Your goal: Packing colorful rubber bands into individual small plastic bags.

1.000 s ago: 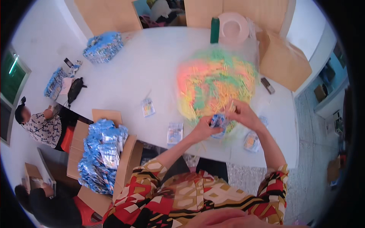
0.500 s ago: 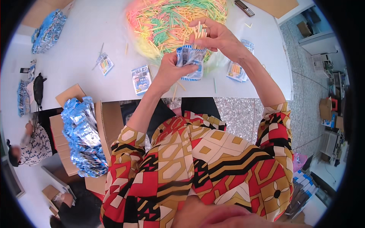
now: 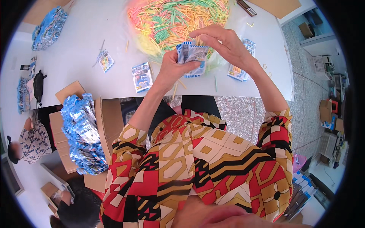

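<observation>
A blue-and-white plastic packet (image 3: 197, 59) is pinched in my left hand (image 3: 171, 70), its mouth facing away from me, with its crumpled side under my fingers. Over that mouth my right hand (image 3: 230, 47) curls around a small bunch of thin pastel sticks (image 3: 199, 41), now mostly inside the packet or behind my fingers. Just beyond both hands, a large heap of pink, yellow, orange and green sticks (image 3: 178, 21) lies on clear plastic sheeting. Left of my left hand a blue-and-white packet (image 3: 142, 78) lies flat on the white table (image 3: 114, 85).
Filled packets (image 3: 238, 72) lie beside my right forearm. A small packet (image 3: 105, 61) and a packet pile (image 3: 49, 28) are at left. A cardboard box (image 3: 62, 140) full of packets stands by my left elbow. A phone (image 3: 246, 7) lies far right. Other people sit at left.
My right hand has lowered toward the packet's mouth, and the sticks that stood up from its fingers have sunk mostly out of sight. My left hand keeps its hold.
</observation>
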Tool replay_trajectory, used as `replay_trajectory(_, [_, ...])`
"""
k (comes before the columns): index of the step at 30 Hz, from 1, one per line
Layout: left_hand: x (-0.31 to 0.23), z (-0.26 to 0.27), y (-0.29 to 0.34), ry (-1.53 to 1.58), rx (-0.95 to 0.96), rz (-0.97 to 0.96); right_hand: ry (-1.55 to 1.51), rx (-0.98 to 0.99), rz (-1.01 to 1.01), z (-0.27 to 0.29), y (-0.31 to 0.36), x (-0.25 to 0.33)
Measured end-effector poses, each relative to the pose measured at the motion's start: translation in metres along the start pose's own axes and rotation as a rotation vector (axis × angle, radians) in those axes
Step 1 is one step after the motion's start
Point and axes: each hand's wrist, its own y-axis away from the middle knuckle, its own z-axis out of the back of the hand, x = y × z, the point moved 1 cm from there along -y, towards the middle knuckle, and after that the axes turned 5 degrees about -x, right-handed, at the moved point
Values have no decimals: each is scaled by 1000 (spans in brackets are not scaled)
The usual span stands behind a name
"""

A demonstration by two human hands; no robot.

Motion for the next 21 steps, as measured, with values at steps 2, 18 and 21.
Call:
replay_trajectory(2, [0,-1,0,18,-5,-16,-79,64,-89,-2,2,3])
replay_trajectory(18, [-8,-10,2,85,-33,-29,-515,-113,-371,-5,34,-17])
replay_trajectory(21, [-7,-5,4,172,-42,7,-510,-256,-288,6,41,-13])
